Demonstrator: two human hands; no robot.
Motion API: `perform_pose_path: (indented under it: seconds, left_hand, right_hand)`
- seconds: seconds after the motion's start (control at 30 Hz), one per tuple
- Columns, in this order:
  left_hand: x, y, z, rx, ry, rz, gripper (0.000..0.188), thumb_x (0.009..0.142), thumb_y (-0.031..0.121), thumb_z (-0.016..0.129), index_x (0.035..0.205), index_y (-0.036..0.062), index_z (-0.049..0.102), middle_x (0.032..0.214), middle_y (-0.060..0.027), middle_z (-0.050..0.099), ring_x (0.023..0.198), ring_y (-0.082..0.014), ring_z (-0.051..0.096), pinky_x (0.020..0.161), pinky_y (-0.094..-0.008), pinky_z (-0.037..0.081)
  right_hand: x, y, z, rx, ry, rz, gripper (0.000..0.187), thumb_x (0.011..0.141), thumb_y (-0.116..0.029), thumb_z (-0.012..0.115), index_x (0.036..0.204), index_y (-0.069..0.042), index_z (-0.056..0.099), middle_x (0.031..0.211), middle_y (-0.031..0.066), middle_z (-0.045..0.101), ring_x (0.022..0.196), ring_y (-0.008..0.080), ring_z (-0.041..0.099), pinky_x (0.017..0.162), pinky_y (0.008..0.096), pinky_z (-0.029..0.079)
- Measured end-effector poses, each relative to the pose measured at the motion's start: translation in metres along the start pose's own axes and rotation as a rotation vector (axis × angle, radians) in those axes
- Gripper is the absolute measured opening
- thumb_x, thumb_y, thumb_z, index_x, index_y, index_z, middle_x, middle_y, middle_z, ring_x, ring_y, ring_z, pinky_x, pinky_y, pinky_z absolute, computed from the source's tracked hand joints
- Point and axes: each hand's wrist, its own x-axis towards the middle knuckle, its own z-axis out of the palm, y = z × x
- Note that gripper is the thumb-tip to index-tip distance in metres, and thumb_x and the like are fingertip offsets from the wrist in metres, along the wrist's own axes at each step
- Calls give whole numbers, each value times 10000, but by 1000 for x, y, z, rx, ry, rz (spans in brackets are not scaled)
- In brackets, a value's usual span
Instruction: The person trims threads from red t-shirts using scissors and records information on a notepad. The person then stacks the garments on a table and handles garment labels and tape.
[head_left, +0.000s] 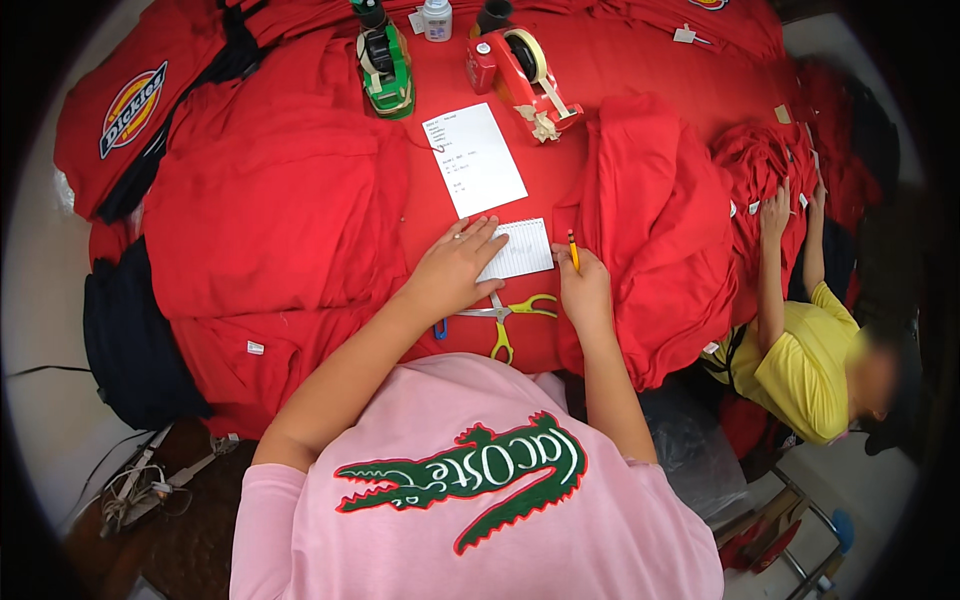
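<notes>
- The lined notepad [521, 245] lies near the middle of the near edge of the table [555, 185], faint marks on its page.
- The left hand [458, 268] rests palm down, fingers extended and clasping nothing, their tips over the pad's left part.
- The right hand [588, 287] has its fingers curled round a yellow pencil [573, 246], just beside the pad's right edge; the pencil's tip is hidden.
- The step in hand looks like note-writing; the next move likely calls for the pencil's point on a ruled line, the left fingers steadying the page.
- Yellow-handled scissors [503, 342] lie between the pad and the table's near edge; a printed sheet [475, 165] lies beyond the pad.
- Green [390, 85] and red [520, 80] tape dispensers stand toward the far edge; red garments flank the middle, left [270, 210] and right [655, 230]; a co-worker in yellow [805, 365] handles red cloth [755, 170] at the right edge.
</notes>
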Motion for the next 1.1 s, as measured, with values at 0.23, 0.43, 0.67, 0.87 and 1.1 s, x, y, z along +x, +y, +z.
perform_pose_path:
  seconds: [0.23,0.43,0.67,0.87,1.1]
  left_hand:
    - [8,-13,-17,-100,-92,23,594,851,397,831,1327,66,699,1571,-181,533,1429,-351,532,1211,-471,413]
    - [11,-18,-17,-147,-187,-38,487,863,360,829,1232,52,745,1568,-184,535,1396,-359,562,1187,-454,439]
    - [2,-4,-15,-168,7,2,629,821,277,870,1373,78,641,1561,-162,544,1374,-351,573,1134,-473,475]
    - [5,1,-16,-262,-16,-83,713,787,265,889,1406,101,575,1504,-143,586,1359,-356,576,1127,-488,475]
    - [4,3,-18,-233,-37,-85,697,800,303,883,1395,107,578,1489,-150,591,1328,-366,592,1117,-488,476]
  right_hand:
    - [5,2,1,13,-31,46,277,1060,-115,578,1192,68,740,1048,212,785,968,239,748,903,354,566]
    - [0,-12,-6,158,-66,103,244,1020,-126,649,1148,53,755,1007,190,787,897,226,748,828,349,567]
    - [4,-17,-22,612,-359,391,320,874,40,778,1185,50,708,961,94,779,844,124,736,678,208,529]
    - [-4,-40,-18,770,-300,347,214,902,-1,791,1103,-11,718,853,12,732,599,18,540,477,169,311]
    - [-1,-23,-7,715,-320,328,101,941,-97,791,1015,-50,742,885,9,774,528,-13,420,461,184,268]
